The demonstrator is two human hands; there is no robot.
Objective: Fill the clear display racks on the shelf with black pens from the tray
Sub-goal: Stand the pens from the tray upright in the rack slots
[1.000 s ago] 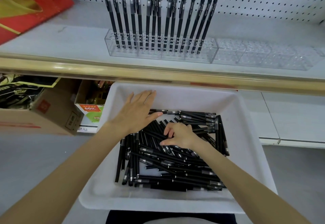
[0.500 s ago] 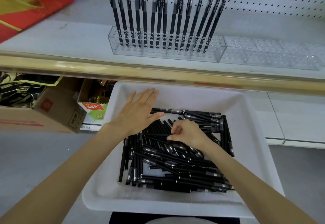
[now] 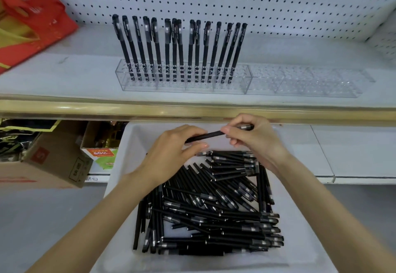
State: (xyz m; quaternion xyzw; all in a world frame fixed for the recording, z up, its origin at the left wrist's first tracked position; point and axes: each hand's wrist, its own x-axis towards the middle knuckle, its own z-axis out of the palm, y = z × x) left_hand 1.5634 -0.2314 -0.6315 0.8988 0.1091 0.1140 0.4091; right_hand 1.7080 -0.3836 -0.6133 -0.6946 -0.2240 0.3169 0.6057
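Pen [image 3: 211, 134] spans left hand [image 3: 173, 150] to right hand [image 3: 255, 140] (cap rightward)

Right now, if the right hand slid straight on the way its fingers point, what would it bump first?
Probably the left hand: the right hand points leftward along the slim black pen that both hold, though depth is unclear.

Small carton [image 3: 100, 155], orange label: "60". Print on racked pens [image 3: 179, 47] illegible.
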